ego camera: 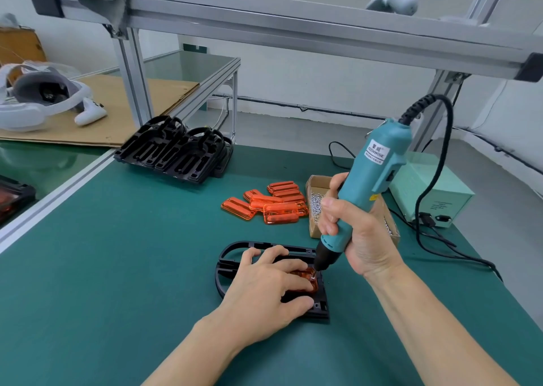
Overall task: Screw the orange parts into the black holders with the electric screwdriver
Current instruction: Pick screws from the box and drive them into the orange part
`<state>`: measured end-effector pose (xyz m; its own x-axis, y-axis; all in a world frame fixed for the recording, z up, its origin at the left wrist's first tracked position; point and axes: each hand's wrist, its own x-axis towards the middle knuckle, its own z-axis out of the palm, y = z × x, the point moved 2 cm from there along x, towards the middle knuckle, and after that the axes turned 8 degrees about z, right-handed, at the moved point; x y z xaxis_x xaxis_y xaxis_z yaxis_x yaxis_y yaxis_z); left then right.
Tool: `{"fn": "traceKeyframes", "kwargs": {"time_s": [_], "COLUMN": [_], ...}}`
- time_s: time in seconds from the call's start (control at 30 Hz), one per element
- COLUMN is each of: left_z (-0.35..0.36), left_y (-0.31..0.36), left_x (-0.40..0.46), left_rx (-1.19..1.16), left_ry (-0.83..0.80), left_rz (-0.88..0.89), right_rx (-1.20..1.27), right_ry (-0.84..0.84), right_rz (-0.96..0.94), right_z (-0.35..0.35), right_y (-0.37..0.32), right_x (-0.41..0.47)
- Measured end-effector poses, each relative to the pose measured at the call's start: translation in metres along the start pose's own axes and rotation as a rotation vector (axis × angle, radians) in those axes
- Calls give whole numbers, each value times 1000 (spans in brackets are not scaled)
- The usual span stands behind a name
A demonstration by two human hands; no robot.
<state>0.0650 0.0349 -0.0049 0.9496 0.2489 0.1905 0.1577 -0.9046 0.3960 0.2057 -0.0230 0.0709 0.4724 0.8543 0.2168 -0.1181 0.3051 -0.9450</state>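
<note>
One black holder (320, 306) lies flat on the green bench (117, 253) in front of me, with an orange part (307, 278) seated in its right-hand end. I read this as the driving step: my right hand (360, 235) grips the teal electric screwdriver (379, 174) with its fingers (330, 209) wrapped round the lower barrel. The tool leans up and to the right, and its black nose comes down onto the far right corner of the orange part. Something small and bright shows at the tip, probably a screw, but I cannot tell how deep it sits.

My left hand (264, 285) presses down on the holder and the part together. Its fingers (289, 265) are loosely spread, lying flat across the orange piece with the tips just beside the bit; the thumb (296, 302) rests on the holder's near side. Most of the orange part is hidden beneath them.

Next I would want the tool brought nearer to upright over the hole and steady downward pressure kept, with my left fingertips clear of the turning bit. After that, I judge a fresh screw from the cardboard box (314, 182) just beyond my right hand is needed. Spare orange parts (273, 206) lie in a heap further back, and a stack of black holders (176, 150) sits at the bench's far left edge, so plenty of work looks left.
</note>
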Motion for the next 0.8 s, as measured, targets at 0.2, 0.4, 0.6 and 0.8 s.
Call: {"fn": "traceKeyframes", "kwargs": {"time_s": [0.2, 0.4, 0.6, 0.8], "left_z": [0, 1, 0, -26], "left_y": [-1, 0, 5, 8], "left_x": [1, 1, 4, 56], "left_rx": [-4, 1, 3, -134], "left_ry": [-11, 7, 38, 283], "left_rz": [-18, -26, -33, -72], "right_rx": [20, 163, 302, 351], "right_ry": [25, 129, 324, 508], "right_rz": [-41, -206, -254, -278], "right_z": [2, -23, -42, -63], "right_y": [-19, -67, -46, -27], "right_x": [5, 18, 4, -13]}}
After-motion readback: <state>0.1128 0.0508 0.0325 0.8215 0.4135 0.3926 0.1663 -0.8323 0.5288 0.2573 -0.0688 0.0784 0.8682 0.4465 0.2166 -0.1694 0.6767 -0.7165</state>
